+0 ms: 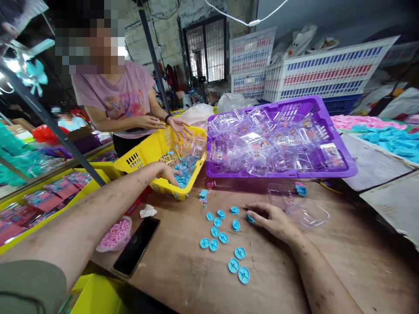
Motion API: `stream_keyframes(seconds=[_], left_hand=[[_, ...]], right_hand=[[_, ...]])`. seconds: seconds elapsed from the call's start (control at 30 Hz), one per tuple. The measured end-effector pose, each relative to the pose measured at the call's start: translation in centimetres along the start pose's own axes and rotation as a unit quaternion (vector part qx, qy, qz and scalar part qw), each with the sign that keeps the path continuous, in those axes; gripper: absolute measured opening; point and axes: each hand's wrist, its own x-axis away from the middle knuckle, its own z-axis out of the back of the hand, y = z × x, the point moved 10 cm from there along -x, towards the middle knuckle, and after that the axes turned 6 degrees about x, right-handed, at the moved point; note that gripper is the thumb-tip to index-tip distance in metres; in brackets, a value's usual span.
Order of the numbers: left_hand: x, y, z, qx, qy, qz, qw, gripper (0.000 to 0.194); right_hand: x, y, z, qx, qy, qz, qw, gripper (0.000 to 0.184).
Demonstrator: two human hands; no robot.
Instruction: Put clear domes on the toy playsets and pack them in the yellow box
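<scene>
My left hand (167, 173) reaches over the near side of the yellow basket (132, 163), its fingers stretched down at the small blue plastic pieces (187, 171). On the wooden table my right hand (271, 220) has its thumb and fingers closed about a small blue disc (250, 217), partly covered by the thumb. Left of it several round blue discs (240, 252) lie scattered, many showing a cross-shaped inside. A blue block-like piece (203, 194) and a pink curly piece (211, 185) lie near the yellow basket. Beside my right wrist sits a clear plastic shell (309, 213).
A purple basket (281, 174) full of clear packages stands behind the discs. A phone (136, 246) and a tub of pink bits (114, 233) are at the left. Across the yellow basket, a co-worker in a pink shirt (118, 98) holds both hands over it. White crates (327, 72) stand behind.
</scene>
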Motion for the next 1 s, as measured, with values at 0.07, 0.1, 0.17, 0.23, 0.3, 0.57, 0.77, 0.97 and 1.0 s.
stream_keyframes(seconds=[0.07, 0.1, 0.17, 0.23, 0.3, 0.57, 0.77, 0.97, 1.0], left_hand=[[0.3, -0.5, -0.1, 0.016, -0.016, 0.023, 0.999, 0.119], [0.5, -0.7, 0.1, 0.024, -0.016, 0.032, 0.999, 0.117], [1.0, -1.1, 0.7, 0.04, -0.001, 0.038, 0.998, 0.111], [1.6, -1.4, 1.4, 0.058, 0.023, 0.035, 0.997, 0.103], [2.3, -1.7, 2.1, 0.081, 0.047, 0.028, 0.995, 0.093], [8.5, 3.1, 5.7, 0.197, 0.141, -0.105, 0.964, 0.047], [15.9, 11.8, -2.4, 0.224, 0.183, -0.303, 0.908, 0.02], [11.7, 12.8, -15.3, 0.171, 0.229, -0.271, 0.919, 0.009], [10.9, 12.6, -16.2, 0.169, 0.229, -0.271, 0.92, 0.009]], right_hand=[[0.0, 0.2, 0.0, 0.005, -0.003, -0.004, 1.0, 0.055], [0.0, 0.3, -0.1, 0.008, -0.005, -0.006, 1.0, 0.055], [-0.1, 0.4, -0.2, 0.01, -0.009, -0.008, 1.0, 0.055], [-0.1, 0.5, -0.2, 0.007, -0.009, -0.009, 1.0, 0.055], [-0.1, 0.6, -0.2, 0.002, -0.01, -0.012, 1.0, 0.054], [-0.1, 0.0, 0.2, 0.014, 0.009, 0.002, 1.0, 0.048], [-0.2, 0.7, 0.0, 0.017, 0.012, -0.007, 1.0, 0.04], [0.2, -0.2, -0.2, 0.037, 0.01, -0.003, 0.999, 0.038], [0.3, -0.4, -0.1, 0.041, 0.012, -0.001, 0.999, 0.038]])
